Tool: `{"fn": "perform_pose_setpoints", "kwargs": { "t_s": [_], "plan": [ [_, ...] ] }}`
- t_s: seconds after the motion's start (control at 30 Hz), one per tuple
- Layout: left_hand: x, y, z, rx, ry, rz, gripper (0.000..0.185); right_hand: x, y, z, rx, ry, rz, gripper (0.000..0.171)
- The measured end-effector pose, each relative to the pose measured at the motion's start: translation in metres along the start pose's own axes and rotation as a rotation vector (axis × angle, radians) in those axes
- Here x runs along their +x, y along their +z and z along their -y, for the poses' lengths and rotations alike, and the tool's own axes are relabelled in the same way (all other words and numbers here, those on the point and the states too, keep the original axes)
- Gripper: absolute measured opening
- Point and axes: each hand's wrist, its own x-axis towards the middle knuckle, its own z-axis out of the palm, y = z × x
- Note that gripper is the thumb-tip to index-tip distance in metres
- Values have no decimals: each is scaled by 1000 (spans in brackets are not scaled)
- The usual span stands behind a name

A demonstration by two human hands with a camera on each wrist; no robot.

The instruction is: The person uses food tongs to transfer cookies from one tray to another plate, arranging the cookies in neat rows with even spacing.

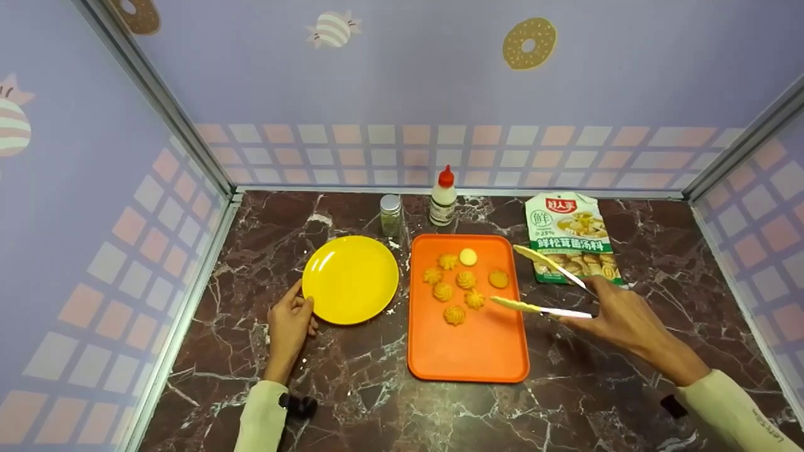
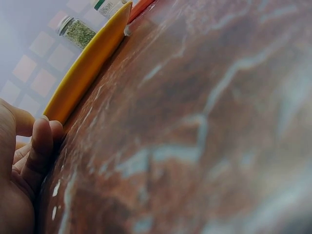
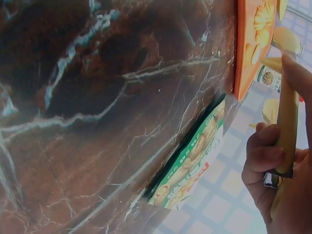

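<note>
My left hand [image 1: 289, 323] pinches the near left rim of a round yellow plate [image 1: 352, 279], thumb on the edge and fingers below it in the left wrist view. The plate lies on the dark table and holds nothing. In my right hand [image 1: 628, 317] are tongs [image 1: 565, 312] with yellow tips, their arms spread wide. One tip hangs over the right part of an orange tray [image 1: 468, 355], close to a flower-shaped cookie [image 1: 474, 299]; nothing is between the tips. Several swirled cookies and a few round ones, including a pale disc [image 1: 468, 257], sit on the tray.
Behind the plate stands a glass jar of green flakes [image 1: 391, 220], with a red-capped white bottle [image 1: 443, 204] to its right. A green and white food packet [image 1: 571, 235] lies right of the tray, partly under the tongs. Patterned walls [image 1: 414, 150] border the marbled table.
</note>
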Motion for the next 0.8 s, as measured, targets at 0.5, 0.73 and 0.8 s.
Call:
{"fn": "perform_pose_setpoints", "kwargs": {
  "t_s": [0.5,0.73,0.8],
  "plan": [
    [1,2,0,-3,-4,5,54,11,-11,-6,-97,-117,43,95],
    [1,1,2,-8,-5,-1,53,28,-22,-10,-102,-161,103,84],
    [1,1,1,-12,-8,-3,53,34,-26,-10,-108,-165,135,81]
  ]
}}
